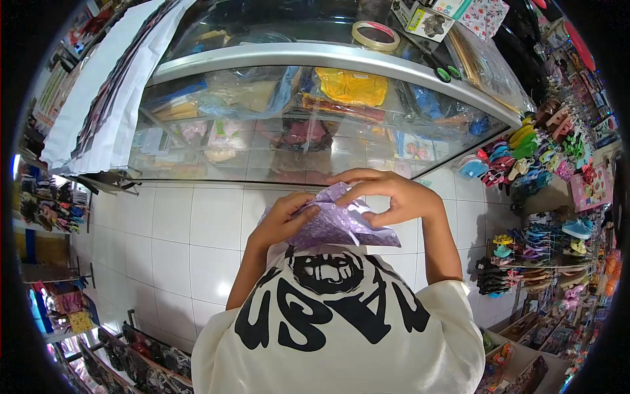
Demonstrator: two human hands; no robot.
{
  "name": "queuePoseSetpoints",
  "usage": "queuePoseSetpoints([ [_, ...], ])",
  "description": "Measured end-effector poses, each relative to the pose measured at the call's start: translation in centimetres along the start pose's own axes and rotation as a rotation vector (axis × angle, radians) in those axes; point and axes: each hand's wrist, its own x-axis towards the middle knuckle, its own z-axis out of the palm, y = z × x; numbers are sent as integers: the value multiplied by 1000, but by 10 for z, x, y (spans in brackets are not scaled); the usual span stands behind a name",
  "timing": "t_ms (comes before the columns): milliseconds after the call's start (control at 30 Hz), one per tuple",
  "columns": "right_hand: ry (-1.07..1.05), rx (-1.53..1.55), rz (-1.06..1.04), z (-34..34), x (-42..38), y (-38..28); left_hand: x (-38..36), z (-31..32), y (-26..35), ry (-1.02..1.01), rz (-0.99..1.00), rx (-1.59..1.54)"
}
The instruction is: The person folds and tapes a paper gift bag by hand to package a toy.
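Observation:
A folded piece of purple wrapping paper with a small pale pattern is held up in front of my chest. My left hand grips its left side, the thumb lying across the top layer. Over the right part of the paper, my right hand curves with its fingers on the upper folds and its thumb near a pale inner side. The right end of the paper points out below that hand. Whether something lies inside the folds is hidden.
Just ahead stands a glass display counter with packed goods inside. On its top lie a roll of tape, green-handled scissors, small boxes and large white sheets. Racks of sandals stand to the right.

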Motion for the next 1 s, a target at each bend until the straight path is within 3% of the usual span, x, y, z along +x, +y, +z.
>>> queuePoseSetpoints([
  [133,83,-60,249,9,2,-1,-1,1,6,0,19,-104],
  [233,101,-61,182,12,0,5,4,4,16,73,201,-94],
  [367,209,-178,-22,18,1,5,5,3,15,50,47,-70],
  [433,164,-154,5,19,1,-3,5,2,11,10,-62,-86],
  [733,97,-366,46,18,-7,1,7,15,23,21,99,-14],
  [967,233,-80,104,23,-9,5,4,23,13,210,32,38],
  [1000,301,157,120,27,-9,6,3,24,13,231,7,6],
])
